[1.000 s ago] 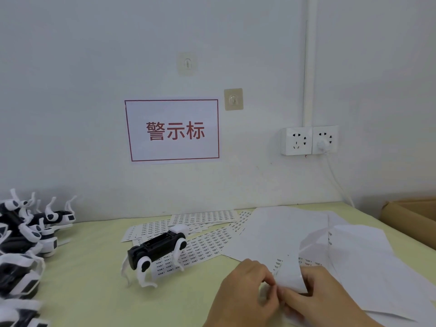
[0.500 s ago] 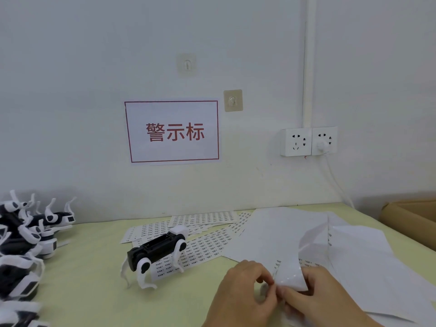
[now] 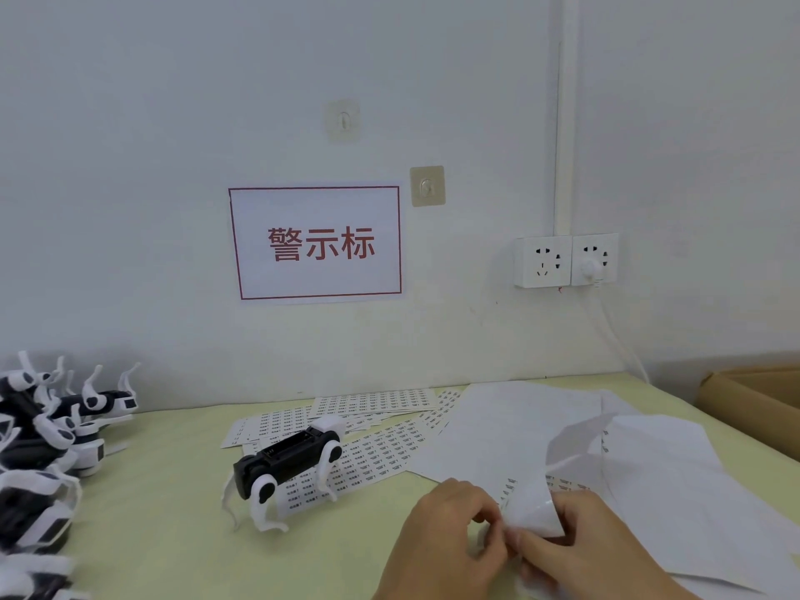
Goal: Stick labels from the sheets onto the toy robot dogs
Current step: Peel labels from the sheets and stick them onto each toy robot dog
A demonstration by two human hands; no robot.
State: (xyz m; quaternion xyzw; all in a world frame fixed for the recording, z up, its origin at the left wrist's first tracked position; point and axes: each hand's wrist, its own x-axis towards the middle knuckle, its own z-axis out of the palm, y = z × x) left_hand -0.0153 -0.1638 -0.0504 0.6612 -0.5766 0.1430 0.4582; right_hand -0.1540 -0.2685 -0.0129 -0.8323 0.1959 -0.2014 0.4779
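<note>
We read one sign (image 3: 315, 243) on the wall, left of the double socket (image 3: 566, 261): red characters "警示标" inside a red border on white paper. The label sheets (image 3: 372, 456) below the sign carry rows of print too small to read.

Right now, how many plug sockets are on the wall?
2. The left socket and the right socket sit side by side below the white pipe; the right one has a plug in it.

label print (image 3: 381, 459) too small to read, heap of dogs (image 3: 39, 452) cut by left edge, cardboard box (image 3: 762, 402) by right
</note>
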